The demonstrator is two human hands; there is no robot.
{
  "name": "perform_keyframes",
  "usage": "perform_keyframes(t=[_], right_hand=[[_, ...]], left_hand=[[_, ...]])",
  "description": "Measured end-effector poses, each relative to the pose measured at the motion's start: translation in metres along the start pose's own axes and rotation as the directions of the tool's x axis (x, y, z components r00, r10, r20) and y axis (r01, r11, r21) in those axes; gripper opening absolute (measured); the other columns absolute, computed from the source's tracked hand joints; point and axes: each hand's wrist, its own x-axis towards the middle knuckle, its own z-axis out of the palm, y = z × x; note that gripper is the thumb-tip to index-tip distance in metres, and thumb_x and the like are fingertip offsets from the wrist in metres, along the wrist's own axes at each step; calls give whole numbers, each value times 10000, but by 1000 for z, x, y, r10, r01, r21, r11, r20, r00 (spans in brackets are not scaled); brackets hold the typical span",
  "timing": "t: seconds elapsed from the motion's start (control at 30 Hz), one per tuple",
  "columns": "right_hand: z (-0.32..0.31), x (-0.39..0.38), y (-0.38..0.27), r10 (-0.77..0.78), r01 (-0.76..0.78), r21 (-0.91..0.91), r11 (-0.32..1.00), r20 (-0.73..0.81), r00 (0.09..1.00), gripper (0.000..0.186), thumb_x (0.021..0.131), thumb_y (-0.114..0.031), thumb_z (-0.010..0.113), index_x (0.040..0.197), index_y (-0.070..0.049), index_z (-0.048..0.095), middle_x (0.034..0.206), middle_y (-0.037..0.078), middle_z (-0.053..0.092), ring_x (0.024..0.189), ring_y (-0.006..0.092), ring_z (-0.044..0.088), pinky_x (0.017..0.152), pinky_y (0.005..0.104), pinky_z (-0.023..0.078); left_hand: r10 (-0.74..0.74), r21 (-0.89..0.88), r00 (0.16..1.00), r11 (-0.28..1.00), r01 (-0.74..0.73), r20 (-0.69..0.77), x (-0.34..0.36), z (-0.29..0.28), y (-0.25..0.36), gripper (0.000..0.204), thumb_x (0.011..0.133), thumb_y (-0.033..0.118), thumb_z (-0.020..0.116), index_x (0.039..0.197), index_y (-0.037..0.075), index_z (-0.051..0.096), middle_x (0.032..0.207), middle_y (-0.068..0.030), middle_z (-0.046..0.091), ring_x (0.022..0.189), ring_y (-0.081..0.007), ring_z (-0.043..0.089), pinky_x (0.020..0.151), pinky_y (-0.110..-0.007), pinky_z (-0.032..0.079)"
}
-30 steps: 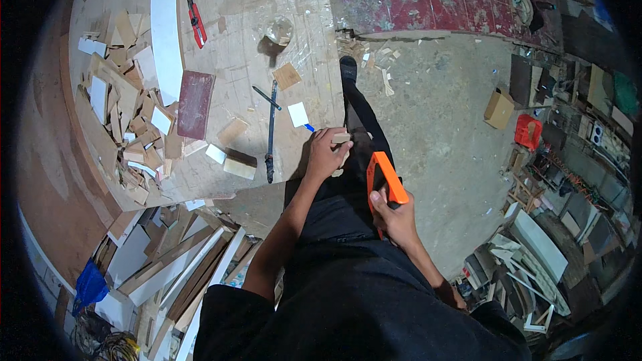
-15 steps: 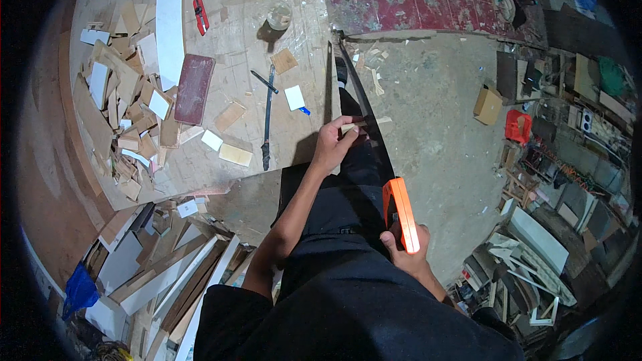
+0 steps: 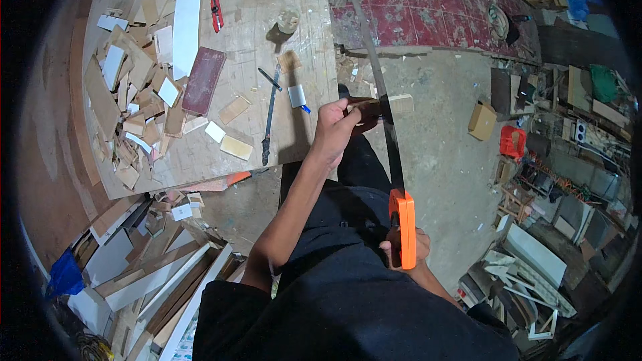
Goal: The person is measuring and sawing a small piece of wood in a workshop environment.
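Observation:
My right hand [image 3: 422, 253] is wrapped round the orange handle [image 3: 407, 227] of a hand saw, low in front of my body. The saw's long dark blade [image 3: 394, 150] points away from me, its far end blurred. My left hand [image 3: 332, 128] grips a small strip of pale wood [image 3: 402, 103] at the right edge of the wooden worktable [image 3: 200, 170]. The strip sticks out to the right past the blade, which crosses it. Whether the teeth touch the wood I cannot tell. Part of the strip is hidden by my fingers and the blade.
On the table lie a heap of wood offcuts [image 3: 137, 93], a red utility knife [image 3: 216, 12], a maroon block [image 3: 204, 83], a dark strip [image 3: 272, 113] and a glass jar [image 3: 288, 21]. Stacked boards [image 3: 160, 274] lean at lower left. A cardboard box [image 3: 482, 122] and clutter stand right.
The saw handle has moved slightly toward me and the blade sits more upright in view. My left hand and the wood strip appear larger and a little higher. The whole view has shifted slightly.

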Motion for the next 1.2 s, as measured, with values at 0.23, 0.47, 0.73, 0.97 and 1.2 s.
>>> perform_keyframes(t=[0.23,0.47,0.73,0.97,1.2], right_hand=[[-26,7,-1,167,-162,220,962,-1,986,321,825,-288,796,836,-3,647,631,59,620,509,217,598,512,287,479],[-66,38,-40,470,-424,536,730,55,881,359,851,-364,770,743,-51,630,590,23,604,516,165,601,517,277,445],[-75,24,-42,523,-446,471,761,-38,852,420,799,-394,820,727,-72,561,604,28,621,541,182,593,588,305,416],[-89,10,-31,522,-431,503,749,-48,852,471,730,-449,866,845,-53,638,696,15,651,653,186,600,688,329,417],[-97,21,-34,468,-399,442,804,-54,882,486,701,-451,884,851,-36,681,659,10,625,589,183,578,617,318,407]], left_hand=[[352,453,934,824,-340,61,3,11,38,178,949,35,612,1091,-54,673,930,-95,729,826,-79,651,747,-259,540],[559,746,797,425,-513,230,-14,24,86,210,916,53,688,1115,-11,674,948,-110,734,865,-110,673,769,-257,512],[604,751,692,222,-622,395,-11,21,106,246,864,-2,707,1108,-7,670,987,-133,728,894,-187,706,783,-288,524],[627,704,587,83,-705,513,-13,8,121,307,813,-64,704,1113,-12,661,1084,-166,719,990,-252,715,833,-314,551],[689,659,428,-96,-746,585,-18,5,121,377,746,-125,643,1106,-14,647,1053,-176,705,928,-311,715,817,-347,555]])
